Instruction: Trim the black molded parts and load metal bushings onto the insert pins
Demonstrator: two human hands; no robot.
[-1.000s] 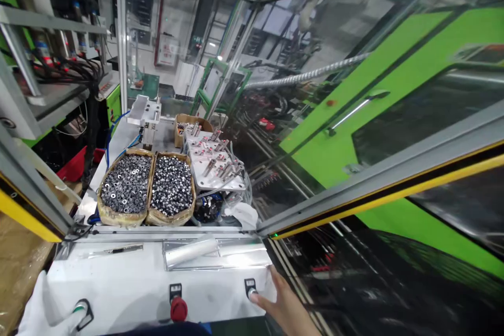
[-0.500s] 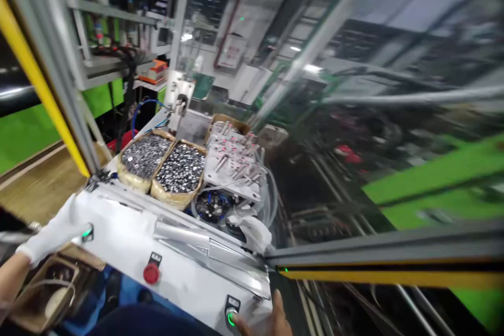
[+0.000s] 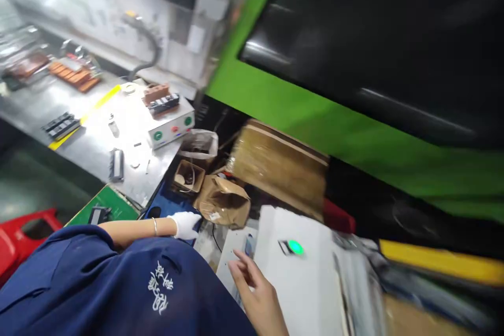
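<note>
My left hand (image 3: 185,224), in a white glove, reaches out over my blue sleeve (image 3: 79,273) and hovers just left of a crumpled brown paper bag (image 3: 222,200); nothing shows in it. My bare right hand (image 3: 254,286) has its fingers spread at the near left edge of the white control panel (image 3: 311,294). A lit green button (image 3: 294,247) on that panel glows a short way right of the fingertips. The picture is motion-blurred.
A steel bench (image 3: 98,131) at left carries a small white box with buttons (image 3: 171,125), dark parts and orange-brown blocks (image 3: 74,74). A small open carton (image 3: 188,176), a large wrapped carton (image 3: 281,168), a red stool (image 3: 23,236) and the green machine housing (image 3: 354,126) surround me.
The view has swung left and down, away from the bins of metal parts. Both hands have come off the panel's buttons; my left hand now reaches toward the paper bag.
</note>
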